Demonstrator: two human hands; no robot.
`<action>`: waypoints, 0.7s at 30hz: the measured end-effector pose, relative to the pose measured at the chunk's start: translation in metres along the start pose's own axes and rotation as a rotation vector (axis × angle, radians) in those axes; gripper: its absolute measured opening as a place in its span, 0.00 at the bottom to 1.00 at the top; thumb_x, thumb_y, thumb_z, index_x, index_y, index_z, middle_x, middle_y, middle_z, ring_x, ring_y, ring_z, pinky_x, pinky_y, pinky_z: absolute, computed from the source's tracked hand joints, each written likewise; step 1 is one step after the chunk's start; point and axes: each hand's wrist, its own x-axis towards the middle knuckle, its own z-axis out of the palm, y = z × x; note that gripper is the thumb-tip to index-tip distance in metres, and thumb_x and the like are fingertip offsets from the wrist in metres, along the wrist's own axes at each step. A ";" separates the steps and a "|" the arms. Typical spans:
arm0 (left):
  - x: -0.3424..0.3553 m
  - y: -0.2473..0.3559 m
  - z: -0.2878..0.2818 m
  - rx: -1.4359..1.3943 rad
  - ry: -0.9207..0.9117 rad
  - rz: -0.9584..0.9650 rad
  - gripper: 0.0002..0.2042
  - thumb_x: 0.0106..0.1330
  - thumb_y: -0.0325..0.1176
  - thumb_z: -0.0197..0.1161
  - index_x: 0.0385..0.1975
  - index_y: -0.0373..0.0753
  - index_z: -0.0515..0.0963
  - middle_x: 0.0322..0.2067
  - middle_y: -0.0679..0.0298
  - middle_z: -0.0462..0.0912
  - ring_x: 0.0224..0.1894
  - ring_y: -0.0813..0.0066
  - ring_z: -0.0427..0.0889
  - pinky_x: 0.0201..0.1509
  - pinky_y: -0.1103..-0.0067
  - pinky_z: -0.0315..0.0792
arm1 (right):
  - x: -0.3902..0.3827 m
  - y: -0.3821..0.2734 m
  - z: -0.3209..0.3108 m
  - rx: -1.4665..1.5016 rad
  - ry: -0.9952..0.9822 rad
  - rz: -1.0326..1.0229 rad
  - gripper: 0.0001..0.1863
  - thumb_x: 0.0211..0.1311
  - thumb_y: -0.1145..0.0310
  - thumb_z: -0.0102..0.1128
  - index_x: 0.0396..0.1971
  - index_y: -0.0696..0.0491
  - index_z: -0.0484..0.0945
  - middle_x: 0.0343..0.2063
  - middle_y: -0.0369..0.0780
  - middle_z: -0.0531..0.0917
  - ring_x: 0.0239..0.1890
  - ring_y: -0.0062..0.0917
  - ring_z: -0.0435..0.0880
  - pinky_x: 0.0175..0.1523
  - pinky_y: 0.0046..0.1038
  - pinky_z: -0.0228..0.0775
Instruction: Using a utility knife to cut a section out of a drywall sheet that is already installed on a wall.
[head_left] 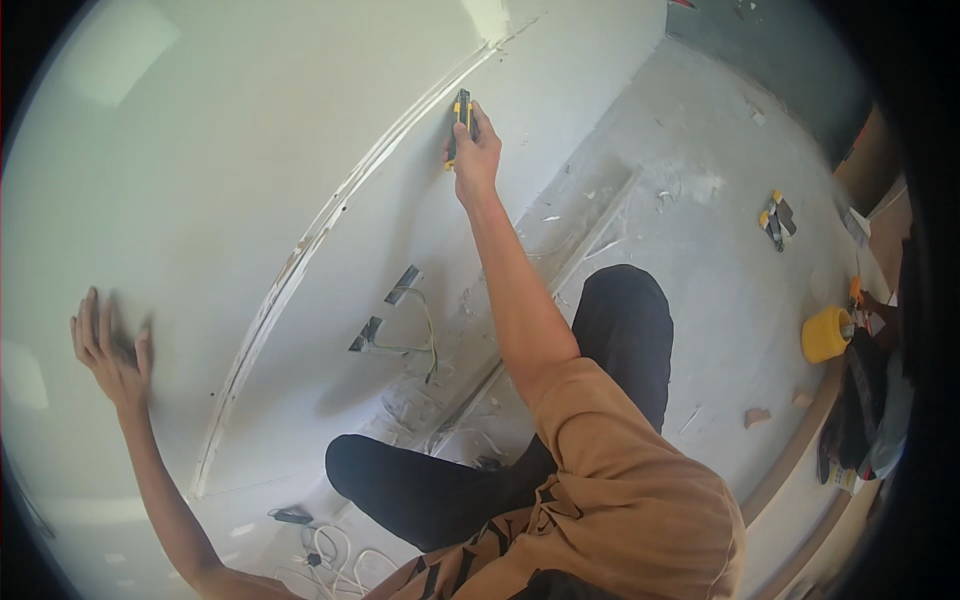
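My right hand is closed around a narrow black-and-yellow hand tool, held against or close to the pale wall panel; its exact kind is hard to make out. Just left of the tool, a long rough joint with white edges runs across the panel. Stretched out to the far left, my left hand rests on the wall with its fingers spread and nothing in it.
Wires stick out of two rectangular wall cut-outs below the joint. Scraps and a long strip litter the floor along the wall. White cables lie at bottom. To the right are a yellow-and-black tool and a yellow container.
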 end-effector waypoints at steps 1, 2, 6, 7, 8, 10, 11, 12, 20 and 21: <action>-0.001 -0.001 0.000 -0.002 0.008 0.003 0.32 0.81 0.55 0.58 0.78 0.47 0.65 0.79 0.58 0.67 0.81 0.56 0.62 0.86 0.52 0.55 | -0.006 0.000 0.003 -0.004 -0.010 0.005 0.30 0.82 0.79 0.53 0.80 0.62 0.63 0.45 0.42 0.82 0.29 0.22 0.80 0.30 0.28 0.76; -0.002 -0.001 0.000 -0.003 0.016 0.005 0.32 0.81 0.56 0.58 0.79 0.48 0.65 0.79 0.59 0.67 0.81 0.56 0.62 0.87 0.52 0.55 | -0.011 0.000 0.005 0.000 -0.006 0.019 0.30 0.82 0.79 0.53 0.81 0.62 0.62 0.45 0.42 0.82 0.28 0.22 0.80 0.30 0.28 0.75; 0.002 0.002 0.000 0.001 0.027 0.000 0.31 0.82 0.55 0.58 0.79 0.48 0.65 0.79 0.60 0.67 0.82 0.57 0.62 0.87 0.53 0.55 | -0.025 0.005 0.009 0.035 -0.009 0.022 0.31 0.82 0.78 0.53 0.81 0.62 0.61 0.43 0.42 0.81 0.27 0.22 0.80 0.28 0.27 0.74; 0.003 0.003 -0.001 -0.007 0.031 0.008 0.31 0.82 0.55 0.58 0.79 0.48 0.65 0.79 0.60 0.67 0.82 0.57 0.62 0.87 0.54 0.55 | -0.030 0.006 0.011 0.030 -0.016 0.021 0.31 0.82 0.78 0.53 0.81 0.62 0.61 0.43 0.42 0.81 0.27 0.22 0.80 0.28 0.27 0.74; 0.003 0.003 -0.002 -0.015 0.036 0.016 0.31 0.82 0.54 0.58 0.79 0.48 0.65 0.79 0.60 0.67 0.82 0.58 0.62 0.88 0.54 0.55 | -0.036 0.008 0.012 0.013 -0.020 0.029 0.31 0.82 0.78 0.53 0.81 0.62 0.61 0.42 0.42 0.81 0.27 0.22 0.80 0.28 0.27 0.74; 0.002 0.004 -0.002 -0.014 0.028 0.006 0.31 0.81 0.54 0.59 0.79 0.48 0.65 0.79 0.60 0.67 0.82 0.58 0.62 0.88 0.54 0.55 | -0.042 0.010 0.013 -0.008 -0.029 0.037 0.31 0.82 0.78 0.53 0.81 0.62 0.61 0.42 0.42 0.81 0.27 0.22 0.80 0.28 0.27 0.74; 0.001 0.003 -0.002 -0.013 0.019 0.005 0.31 0.81 0.53 0.59 0.79 0.48 0.65 0.79 0.61 0.67 0.82 0.58 0.62 0.88 0.54 0.55 | -0.044 0.011 0.013 -0.007 -0.036 0.029 0.30 0.82 0.78 0.53 0.81 0.61 0.63 0.41 0.41 0.81 0.28 0.21 0.79 0.28 0.27 0.75; 0.001 0.002 -0.002 -0.013 0.019 -0.001 0.31 0.81 0.53 0.59 0.79 0.48 0.65 0.79 0.61 0.67 0.82 0.58 0.62 0.88 0.54 0.55 | -0.046 0.012 0.013 -0.006 -0.042 0.022 0.30 0.82 0.78 0.53 0.80 0.59 0.64 0.40 0.39 0.81 0.28 0.20 0.79 0.29 0.27 0.76; 0.001 0.003 -0.002 -0.012 0.028 0.007 0.31 0.80 0.53 0.60 0.78 0.49 0.65 0.79 0.63 0.67 0.82 0.59 0.62 0.88 0.55 0.55 | -0.080 0.020 0.026 -0.007 -0.061 0.042 0.30 0.83 0.78 0.52 0.81 0.60 0.63 0.40 0.40 0.81 0.28 0.20 0.79 0.29 0.26 0.76; 0.001 0.003 -0.002 -0.010 0.026 0.004 0.31 0.80 0.53 0.60 0.78 0.49 0.65 0.79 0.63 0.67 0.82 0.59 0.62 0.88 0.55 0.55 | -0.088 0.020 0.029 -0.013 -0.068 0.053 0.31 0.83 0.78 0.52 0.81 0.62 0.61 0.40 0.40 0.80 0.28 0.21 0.80 0.29 0.27 0.75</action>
